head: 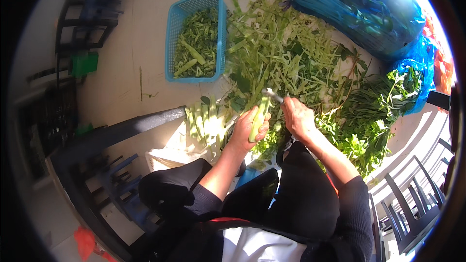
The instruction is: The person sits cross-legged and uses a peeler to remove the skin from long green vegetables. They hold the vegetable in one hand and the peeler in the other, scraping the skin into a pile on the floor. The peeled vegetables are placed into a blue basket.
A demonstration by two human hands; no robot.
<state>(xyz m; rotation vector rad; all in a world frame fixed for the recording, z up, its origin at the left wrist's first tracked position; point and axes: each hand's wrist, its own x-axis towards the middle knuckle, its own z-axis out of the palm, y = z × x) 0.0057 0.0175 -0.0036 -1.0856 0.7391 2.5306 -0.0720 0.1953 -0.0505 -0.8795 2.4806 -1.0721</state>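
My left hand (242, 131) is wrapped around a thick, pale green peeled vegetable stem (259, 118), which tilts up and away from me. In my right hand (299, 119) is a peeler (278, 98) with a metal head, held at the stem's upper end. Its blade is too small to make out, and so is whether it touches the stem. Beyond both hands a wide heap of green peelings (287, 62) covers the floor. Several pale green stems (204, 120) lie side by side to the left of my left hand.
Behind the stems stands a blue plastic basket (221, 40) holding greens and cut stem pieces. A large blue plastic bag (356, 11) lies at the upper right, above leafy greens (364, 105). A white basket (164, 154) sits near my left knee. Chairs (415, 203) stand at right.
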